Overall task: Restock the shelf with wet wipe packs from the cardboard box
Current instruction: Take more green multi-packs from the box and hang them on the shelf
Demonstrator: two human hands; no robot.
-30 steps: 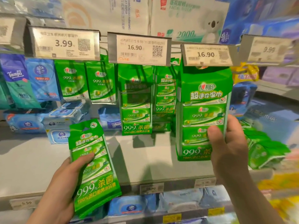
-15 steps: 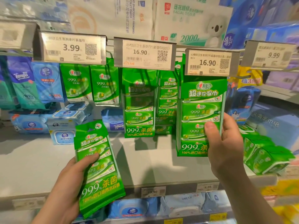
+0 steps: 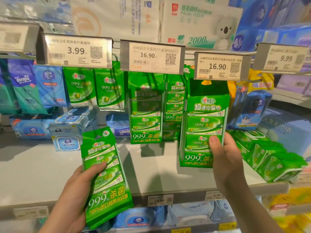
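The left hand (image 3: pixel 75 192) grips a green wipe pack (image 3: pixel 105 178) from its left edge, thumb laid across the printed front and the other fingers hidden behind; the pack tilts a little, its hang-hole top leaning away from the hand toward the upper left, and it is held out in front of the shelf (image 3: pixel 42 169) edge. The right hand (image 3: pixel 226 158) holds a second pack (image 3: pixel 204 123) by its lower right corner, thumb pressed on the front and fingers wrapped behind. This pack stands upright, and its top reaches up just under the 16.90 tag (image 3: pixel 220 66) above the hand; whether its hole is on the hook cannot be told, since the tag hides it. To the left of the right hand, more green packs (image 3: pixel 146 113) hang in a row under another 16.90 tag (image 3: pixel 151 56), and farther left, above the left hand, smaller green sachets (image 3: pixel 80 88) hang under a 3.99 tag (image 3: pixel 75 51). To the right of the right hand, just beside the wrist, loose green packs (image 3: pixel 276 160) lie piled on the shelf. Beyond the left hand, at the back, sit blue tubs (image 3: pixel 67 130) of wipes. Below both hands a lower shelf carries blue packs (image 3: pixel 193 214).
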